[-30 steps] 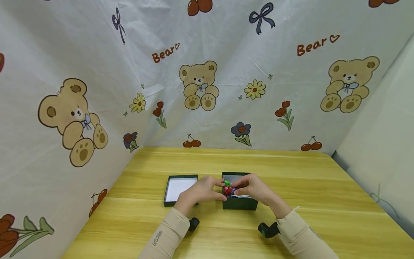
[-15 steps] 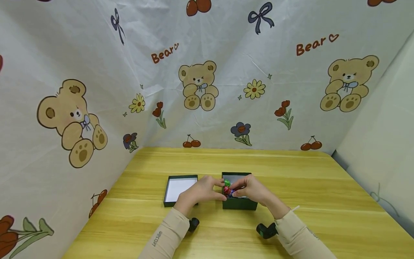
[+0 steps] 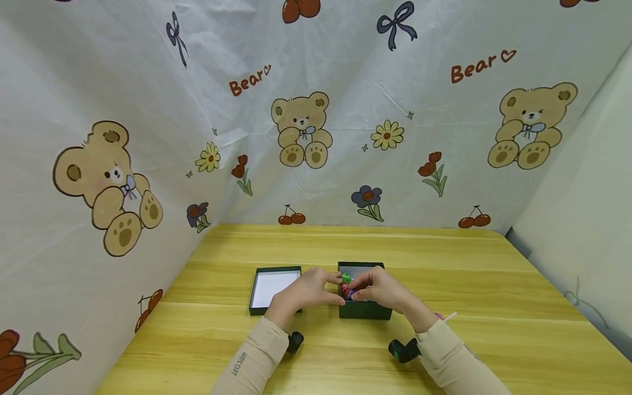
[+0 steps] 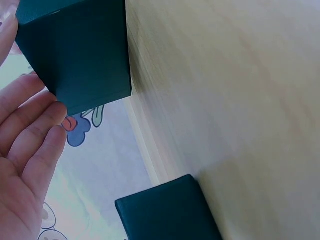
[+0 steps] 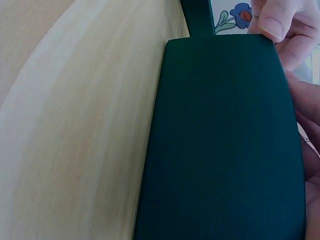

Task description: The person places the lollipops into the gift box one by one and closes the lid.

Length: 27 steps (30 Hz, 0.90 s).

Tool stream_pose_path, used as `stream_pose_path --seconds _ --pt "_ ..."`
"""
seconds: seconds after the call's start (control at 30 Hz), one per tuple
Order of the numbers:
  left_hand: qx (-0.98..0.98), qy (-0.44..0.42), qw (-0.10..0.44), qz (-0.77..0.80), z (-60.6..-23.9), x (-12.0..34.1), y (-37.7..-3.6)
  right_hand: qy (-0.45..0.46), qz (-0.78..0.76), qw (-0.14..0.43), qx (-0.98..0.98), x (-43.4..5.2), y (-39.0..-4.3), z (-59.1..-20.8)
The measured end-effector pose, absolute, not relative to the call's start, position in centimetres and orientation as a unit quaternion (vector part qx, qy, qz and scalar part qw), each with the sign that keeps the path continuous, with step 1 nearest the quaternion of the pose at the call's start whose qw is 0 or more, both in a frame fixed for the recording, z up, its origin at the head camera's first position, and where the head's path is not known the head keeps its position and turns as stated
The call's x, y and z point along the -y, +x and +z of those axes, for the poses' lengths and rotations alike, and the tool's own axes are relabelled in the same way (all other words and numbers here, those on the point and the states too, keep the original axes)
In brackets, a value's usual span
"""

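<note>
A dark green box (image 3: 364, 310) stands open on the yellow wooden table (image 3: 444, 263). Inside it lie wrapped sweets, a green one (image 3: 346, 278) and a red one (image 3: 345, 288). My left hand (image 3: 310, 290) rests against the box's left wall, and in the left wrist view its fingers (image 4: 30, 125) lie straight beside the box (image 4: 75, 60). My right hand (image 3: 379, 287) reaches over the box from the right. Its fingers curl down into the box and pinch at the red sweet. The right wrist view shows mainly the box's near wall (image 5: 225, 140).
The box's lid (image 3: 273, 287) lies upturned, white inside, just left of my left hand. A thin white stick (image 3: 448, 316) lies on the table behind my right sleeve. Bear-print cloth (image 3: 296, 126) closes the back and left, and a plain wall stands on the right.
My right hand has slid a little left and lower into the box and now covers more of the sweets. The left hand and the box have stayed put.
</note>
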State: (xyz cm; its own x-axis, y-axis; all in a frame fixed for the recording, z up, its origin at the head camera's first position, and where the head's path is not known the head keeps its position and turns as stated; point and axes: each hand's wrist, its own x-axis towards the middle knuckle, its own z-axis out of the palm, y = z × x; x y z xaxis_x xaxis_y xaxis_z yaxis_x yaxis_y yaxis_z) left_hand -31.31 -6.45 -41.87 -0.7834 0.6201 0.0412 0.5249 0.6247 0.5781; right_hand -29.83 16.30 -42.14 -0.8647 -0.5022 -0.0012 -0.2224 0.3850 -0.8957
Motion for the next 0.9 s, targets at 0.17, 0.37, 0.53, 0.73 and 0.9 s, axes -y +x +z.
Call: stream_pose_path --seconds 0.17,0.37,0.53,0.73,0.9 --pt "-0.898 0.317 0.082 0.294 -41.79 6.50 -31.32 -0.217 -0.504 0.132 -0.825 -16.10 -29.95 -42.16" --pt "-0.898 0.317 0.080 0.294 -41.90 6.45 -31.33 -0.225 -0.497 0.127 -0.828 -15.91 -30.09 -42.45" --pt "-0.898 0.315 0.084 0.297 -42.05 6.42 -31.30 -0.222 -0.495 0.125 -0.831 -15.87 -29.98 -42.48" --pt "-0.896 0.312 0.088 0.304 -42.06 6.47 -31.33 -0.216 -0.480 0.118 -0.842 -15.64 -29.87 -42.24" --pt "-0.895 0.312 0.088 0.306 -42.09 6.49 -31.40 -0.203 -0.463 0.109 -0.856 -15.60 -29.97 -42.32"
